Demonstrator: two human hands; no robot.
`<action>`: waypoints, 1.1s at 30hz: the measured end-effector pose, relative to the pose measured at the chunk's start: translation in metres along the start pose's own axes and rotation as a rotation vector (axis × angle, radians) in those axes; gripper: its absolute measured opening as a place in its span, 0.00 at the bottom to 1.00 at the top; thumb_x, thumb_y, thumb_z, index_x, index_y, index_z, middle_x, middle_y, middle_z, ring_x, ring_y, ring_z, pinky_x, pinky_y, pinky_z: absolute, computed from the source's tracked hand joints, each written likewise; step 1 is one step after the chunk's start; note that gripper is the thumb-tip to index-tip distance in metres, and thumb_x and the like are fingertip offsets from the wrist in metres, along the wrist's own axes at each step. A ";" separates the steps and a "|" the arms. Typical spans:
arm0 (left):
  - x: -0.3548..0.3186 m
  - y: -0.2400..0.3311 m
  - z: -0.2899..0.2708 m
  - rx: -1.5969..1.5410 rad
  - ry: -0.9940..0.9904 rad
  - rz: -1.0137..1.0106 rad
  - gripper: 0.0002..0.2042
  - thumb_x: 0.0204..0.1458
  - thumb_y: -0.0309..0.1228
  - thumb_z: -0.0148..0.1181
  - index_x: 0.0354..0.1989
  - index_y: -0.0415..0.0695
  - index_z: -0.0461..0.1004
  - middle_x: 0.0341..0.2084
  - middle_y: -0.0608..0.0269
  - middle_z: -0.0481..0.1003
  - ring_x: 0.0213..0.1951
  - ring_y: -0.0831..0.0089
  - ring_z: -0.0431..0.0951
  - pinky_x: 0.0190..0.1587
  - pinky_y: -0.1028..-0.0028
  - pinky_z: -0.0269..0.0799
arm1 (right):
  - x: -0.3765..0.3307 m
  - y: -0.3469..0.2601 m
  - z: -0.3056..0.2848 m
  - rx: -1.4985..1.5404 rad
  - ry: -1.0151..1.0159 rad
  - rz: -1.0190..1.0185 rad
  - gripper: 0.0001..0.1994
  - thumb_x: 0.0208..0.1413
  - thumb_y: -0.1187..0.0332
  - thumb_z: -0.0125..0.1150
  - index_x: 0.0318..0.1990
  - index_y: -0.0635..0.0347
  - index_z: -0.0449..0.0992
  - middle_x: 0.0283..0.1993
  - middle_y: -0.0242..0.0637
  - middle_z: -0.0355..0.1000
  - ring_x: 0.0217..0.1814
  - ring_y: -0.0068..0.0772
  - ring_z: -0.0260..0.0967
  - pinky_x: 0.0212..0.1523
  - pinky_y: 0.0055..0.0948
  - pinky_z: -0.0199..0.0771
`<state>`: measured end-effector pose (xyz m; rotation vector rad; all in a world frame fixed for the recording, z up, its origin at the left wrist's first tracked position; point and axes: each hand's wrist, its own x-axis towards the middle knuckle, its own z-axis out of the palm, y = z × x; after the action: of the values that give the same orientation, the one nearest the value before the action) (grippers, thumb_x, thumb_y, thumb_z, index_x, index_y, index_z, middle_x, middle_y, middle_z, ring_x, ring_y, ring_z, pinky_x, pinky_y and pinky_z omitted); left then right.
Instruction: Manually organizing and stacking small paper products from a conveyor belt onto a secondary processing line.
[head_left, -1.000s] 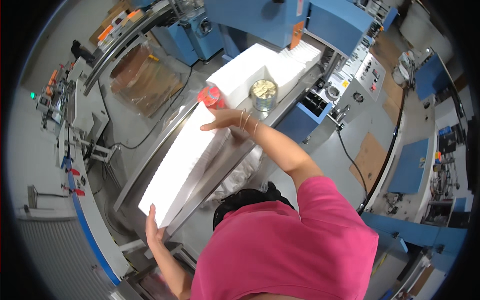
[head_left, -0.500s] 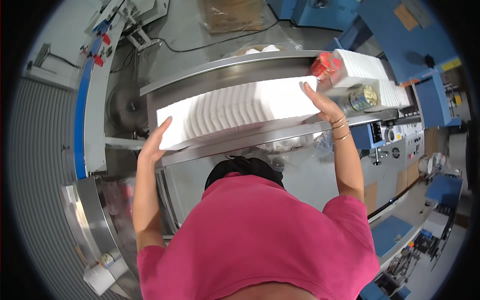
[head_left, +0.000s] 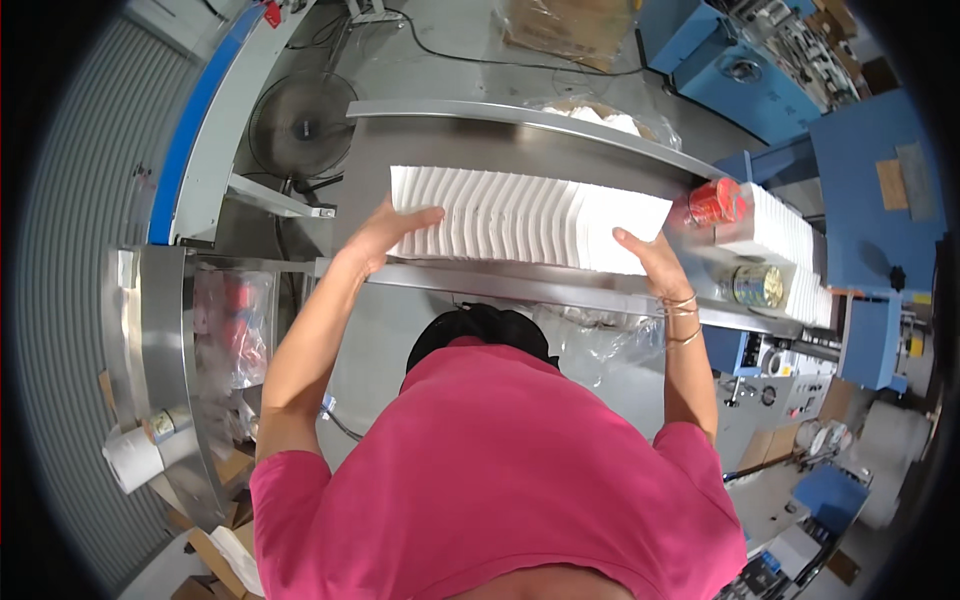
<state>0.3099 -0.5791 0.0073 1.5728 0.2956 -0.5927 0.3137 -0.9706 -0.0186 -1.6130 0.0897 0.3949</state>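
A long row of white folded paper sheets, packed side by side on edge, lies across the steel trough in front of me. My left hand grips its left end, the thumb laid over the top face. At the other end, my right hand, with bangles at the wrist, clasps the paper with the thumb on top. Most of the fingers of both hands are hidden behind or under the row. The bottom of the row is out of sight, so I cannot tell whether it touches the trough.
Right of the row stand a red wrapped roll, a clear cylindrical container with pale contents, and more white paper stacks. A round fan is at the far left. Blue machinery fills the far right.
The whole view has shifted. The paper row has turned so its right end sits nearer me, and it looks shorter. My left thumb now reaches farther over the top.
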 end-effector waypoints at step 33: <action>-0.412 -0.216 -0.353 -0.814 1.363 0.294 0.38 0.52 0.48 0.59 0.64 0.37 0.51 0.60 0.51 0.60 0.62 0.62 0.59 0.63 0.67 0.53 | 0.103 -0.150 0.747 -0.271 -1.271 -0.183 0.25 0.50 0.64 0.64 0.54 0.65 0.67 0.48 0.36 0.70 0.50 0.28 0.67 0.51 0.27 0.66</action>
<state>-0.0777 -0.1438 0.0443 0.9440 1.1196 0.8515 0.3060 -0.2068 0.0697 -1.3466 -1.0965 1.2438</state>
